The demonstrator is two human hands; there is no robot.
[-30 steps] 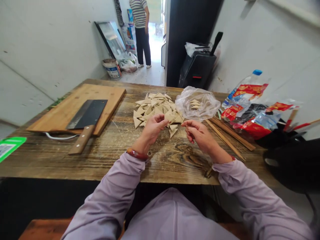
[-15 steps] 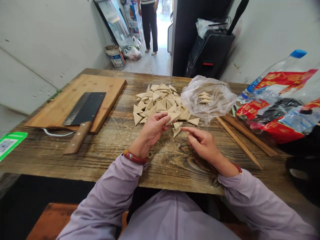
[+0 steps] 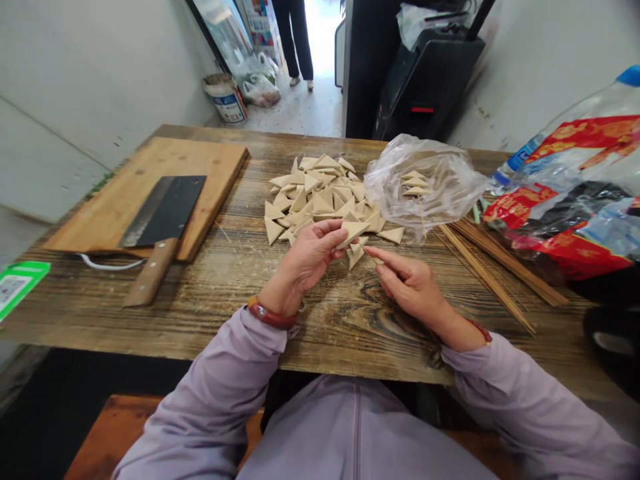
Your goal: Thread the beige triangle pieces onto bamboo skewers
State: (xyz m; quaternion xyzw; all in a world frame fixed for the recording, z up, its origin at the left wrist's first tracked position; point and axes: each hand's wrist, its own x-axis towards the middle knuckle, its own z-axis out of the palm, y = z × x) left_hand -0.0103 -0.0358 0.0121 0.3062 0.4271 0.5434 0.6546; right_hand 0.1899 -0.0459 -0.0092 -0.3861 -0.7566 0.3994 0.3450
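Observation:
My left hand [image 3: 313, 260] pinches a beige triangular piece [image 3: 354, 232], which looks like food, between thumb and fingers. Close by on the right, my right hand [image 3: 413, 283] grips a thin bamboo skewer [image 3: 373, 255], whose tip points at the held piece; I cannot tell whether it has gone in. Just beyond both hands lies a heap of similar beige triangles [image 3: 317, 190]. A clear plastic bag [image 3: 445, 190] sits right of the heap, with several triangles threaded on a skewer [image 3: 415, 183] in or on it.
On the left, a cleaver [image 3: 170, 210] rests on a wooden cutting board [image 3: 215, 157], its handle over the near edge. Loose bamboo skewers [image 3: 493, 280] lie at right beside red and clear plastic packaging [image 3: 575, 227] and a bottle [image 3: 600, 107]. A person [image 3: 295, 40] stands beyond the table [image 3: 240, 333].
The view has shifted slightly. My hands remain close together, with the triangle in the left and the skewer in the right; the held triangle is tilted a little differently.

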